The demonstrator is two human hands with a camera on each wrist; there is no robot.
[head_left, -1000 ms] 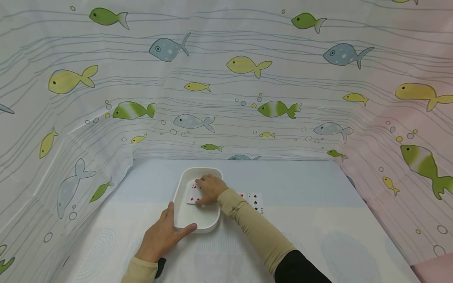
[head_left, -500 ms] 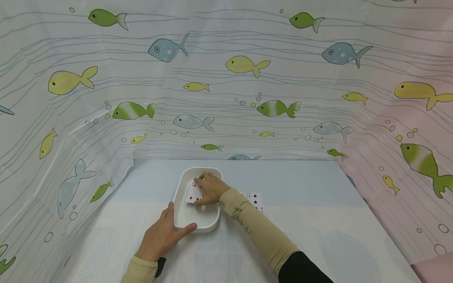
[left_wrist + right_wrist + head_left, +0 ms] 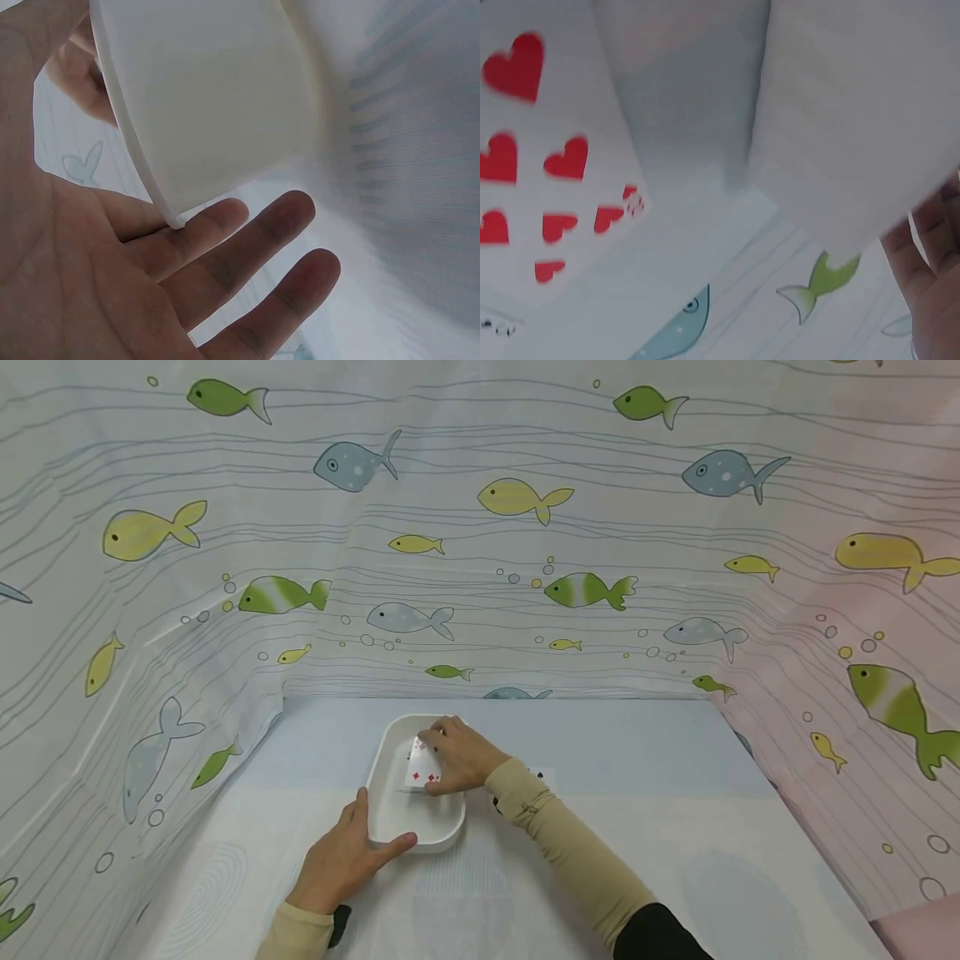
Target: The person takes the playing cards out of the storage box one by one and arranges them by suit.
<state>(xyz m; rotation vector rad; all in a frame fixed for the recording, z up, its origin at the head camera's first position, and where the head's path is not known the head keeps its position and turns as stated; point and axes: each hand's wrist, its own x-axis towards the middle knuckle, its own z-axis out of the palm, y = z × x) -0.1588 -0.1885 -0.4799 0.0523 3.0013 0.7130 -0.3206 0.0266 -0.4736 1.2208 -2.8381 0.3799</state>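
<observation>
Over the white tray (image 3: 380, 806), my right hand (image 3: 463, 756) pinches a diamonds playing card (image 3: 423, 770) between thumb and fingers, the card tilted up. Edges of other cards show below and beside it. In the right wrist view, the fingers of my right hand (image 3: 930, 277) go out of sight behind the tray's wall (image 3: 847, 112). My left hand (image 3: 337, 860) rests at the tray's near left corner, thumb along the front rim and index finger at the left side. In the left wrist view, the left fingers (image 3: 277, 225) lie straight and spread at the tray (image 3: 210, 97).
On the table right of the tray lies a hearts card (image 3: 570, 157), which the right sleeve (image 3: 555, 827) hides in the head view. A spades card (image 3: 543, 774) is partly covered by the same sleeve. A fish-print curtain (image 3: 480, 568) hangs behind and at the sides.
My right hand has moved right and slightly up within the tray, drawing the diamonds card with it and tilting it. More of the table cards is covered by the sleeve. The left hand stays put.
</observation>
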